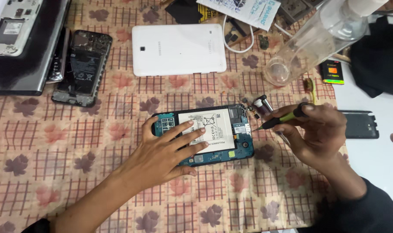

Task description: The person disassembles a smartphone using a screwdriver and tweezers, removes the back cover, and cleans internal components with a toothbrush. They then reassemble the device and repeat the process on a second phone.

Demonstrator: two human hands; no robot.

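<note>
Head view: screwdriver (280,119) in right hand (319,133) points left, near-horizontal.

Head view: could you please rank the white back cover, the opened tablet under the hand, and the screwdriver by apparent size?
1. White back cover
2. Opened tablet, slightly smaller, though partly hidden by the left hand
3. Screwdriver, held in the right hand

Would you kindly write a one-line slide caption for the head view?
Left hand steadies an opened tablet on a patterned cloth while the right hand holds a screwdriver at its edge.
</note>
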